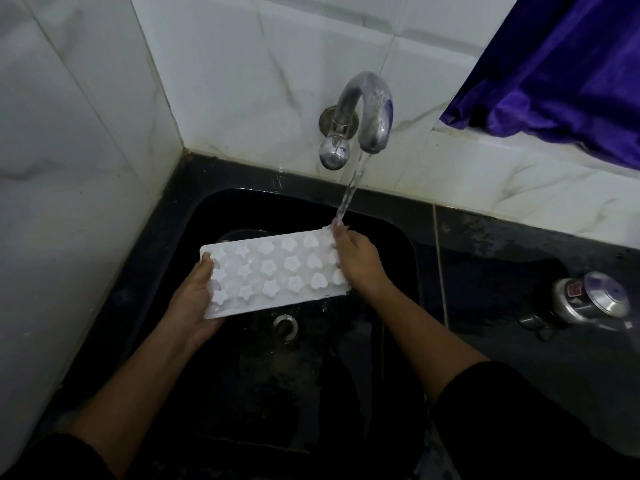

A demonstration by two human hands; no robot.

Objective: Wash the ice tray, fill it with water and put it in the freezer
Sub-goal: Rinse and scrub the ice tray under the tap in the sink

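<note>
A white ice tray point(273, 271) with star and heart shaped cells is held over the black sink point(398, 237). My left hand point(194, 299) grips its left end, thumb on top. My right hand point(356, 261) grips its right end. Water runs from the chrome tap point(370, 112) and lands on the tray's far right corner by my right fingertips.
The sink drain point(285, 323) lies just below the tray. A steel lidded vessel point(588, 299) lies on the dark wet counter at the right. A purple curtain point(561, 71) hangs at the upper right. White tiled walls close in the left and back.
</note>
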